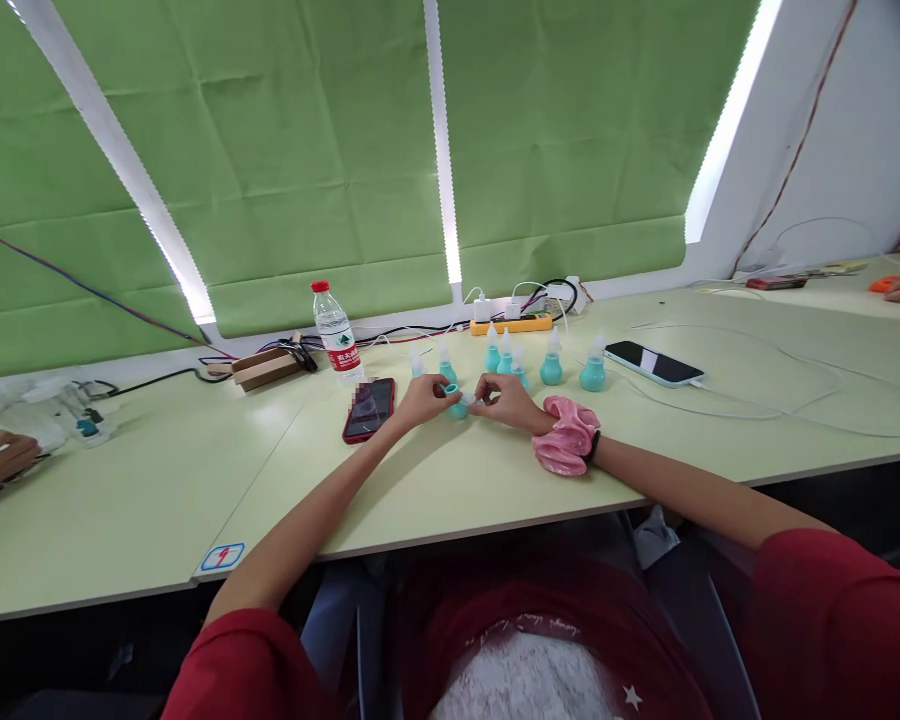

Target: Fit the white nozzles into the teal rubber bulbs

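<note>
My left hand is closed on a small teal squeeze bulb, whose open neck ring faces up. Close beside it, the fingers of my right hand pinch a small clear plastic tip. The two parts are near each other; whether they touch I cannot tell. Behind my hands stand several more teal bulbs with clear pointed tips, among them one bulb and another bulb to the right. A pink scrunchie is around my right wrist.
A red-cased phone lies left of my left hand, with a water bottle behind it. A charging phone lies at right. At the back are a yellow power strip and an open cardboard box. Other people's hands show at both edges.
</note>
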Tool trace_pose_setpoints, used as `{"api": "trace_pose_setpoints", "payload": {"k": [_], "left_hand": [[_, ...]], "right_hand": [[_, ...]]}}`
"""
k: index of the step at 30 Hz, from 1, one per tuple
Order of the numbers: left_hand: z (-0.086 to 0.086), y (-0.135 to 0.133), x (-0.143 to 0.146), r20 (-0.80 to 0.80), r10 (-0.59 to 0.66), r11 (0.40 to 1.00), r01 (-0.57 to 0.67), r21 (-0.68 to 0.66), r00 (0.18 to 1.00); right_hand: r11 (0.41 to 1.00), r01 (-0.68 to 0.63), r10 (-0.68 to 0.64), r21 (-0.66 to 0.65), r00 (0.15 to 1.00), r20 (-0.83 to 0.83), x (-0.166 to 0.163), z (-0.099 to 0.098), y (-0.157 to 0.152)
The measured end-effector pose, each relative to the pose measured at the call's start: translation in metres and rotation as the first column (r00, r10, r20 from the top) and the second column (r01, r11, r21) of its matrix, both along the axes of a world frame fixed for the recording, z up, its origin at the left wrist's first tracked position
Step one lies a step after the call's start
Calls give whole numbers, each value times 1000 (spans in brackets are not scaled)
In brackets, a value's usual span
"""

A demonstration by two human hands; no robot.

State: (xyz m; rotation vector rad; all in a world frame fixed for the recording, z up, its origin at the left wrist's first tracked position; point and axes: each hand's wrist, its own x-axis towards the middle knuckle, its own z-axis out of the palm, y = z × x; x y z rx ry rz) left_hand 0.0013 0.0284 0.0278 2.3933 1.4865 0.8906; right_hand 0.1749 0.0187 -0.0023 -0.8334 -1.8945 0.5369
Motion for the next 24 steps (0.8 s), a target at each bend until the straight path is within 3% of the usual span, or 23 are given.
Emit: {"api": "trace_pose_setpoints", "payload": {"k": [4, 8, 13, 19, 24], "left_hand": [[-25, 1, 2, 213, -55, 998, 59, -9, 975], [-37, -6, 7, 332, -64, 996, 78, -30, 941], [-32, -17, 14, 313, -36, 999, 27, 32, 949], [-28, -27, 19, 100, -54, 998, 50, 43, 993], [-28, -31, 21, 212, -106, 994, 110, -6, 972]], "right_hand": [[1000, -14, 14, -21, 1000, -21, 1, 1, 4], [997, -29, 17, -77, 989, -146, 1, 3, 5], [978, -85, 32, -189, 963, -268, 2, 6, 4], [989, -117, 96, -94, 975, -199, 0, 5, 6], [984, -115, 75, -135, 959, -274, 1, 7, 7]]}}
